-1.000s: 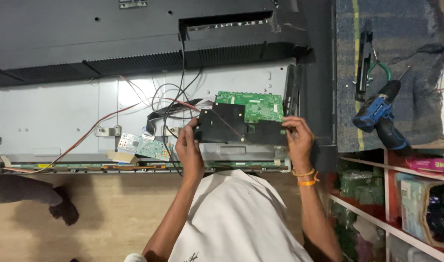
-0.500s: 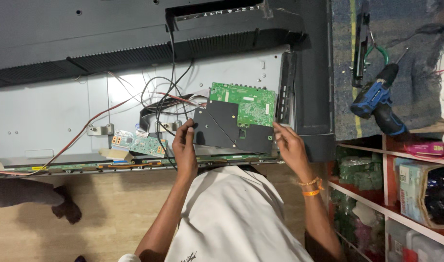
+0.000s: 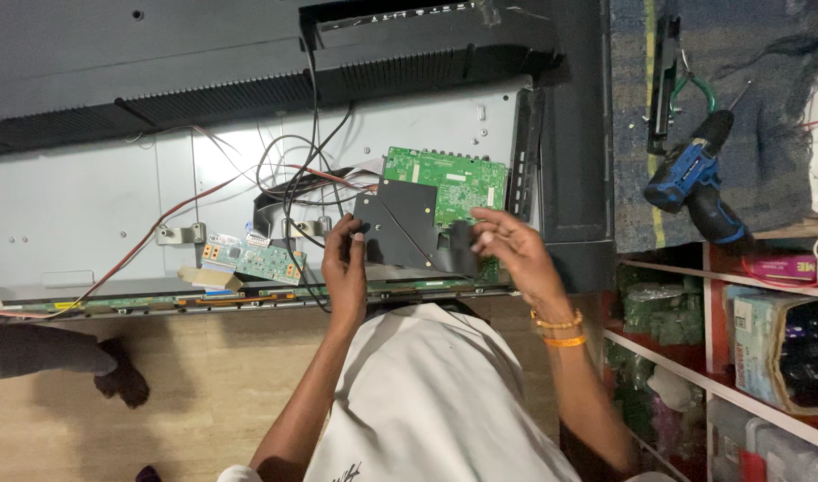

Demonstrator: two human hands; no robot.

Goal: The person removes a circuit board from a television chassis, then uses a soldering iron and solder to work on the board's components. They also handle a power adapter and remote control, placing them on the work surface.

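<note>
An opened flat television lies back-up, its grey metal chassis (image 3: pixel 96 196) bare. A green main circuit board (image 3: pixel 458 178) sits at the chassis's right end. Over the board's lower left lies a black plastic sheet (image 3: pixel 409 234). My left hand (image 3: pixel 345 259) pinches the sheet's left edge. My right hand (image 3: pixel 507 250) grips its lower right corner, where the sheet curls up. A smaller green board (image 3: pixel 253 259) lies to the left, with black and red wires (image 3: pixel 288 170) looping above it.
The black back cover (image 3: pixel 248 62) lies across the top. A blue cordless drill (image 3: pixel 695 178) and green-handled pliers (image 3: pixel 690 89) rest on blue cloth at the right. Red shelves (image 3: pixel 739 286) with boxes stand at lower right. A dark shoe (image 3: pixel 114 379) rests on the wooden floor.
The view has shifted. My right hand has moved left and bent the sheet's right corner upward; the left hand still holds the left edge.
</note>
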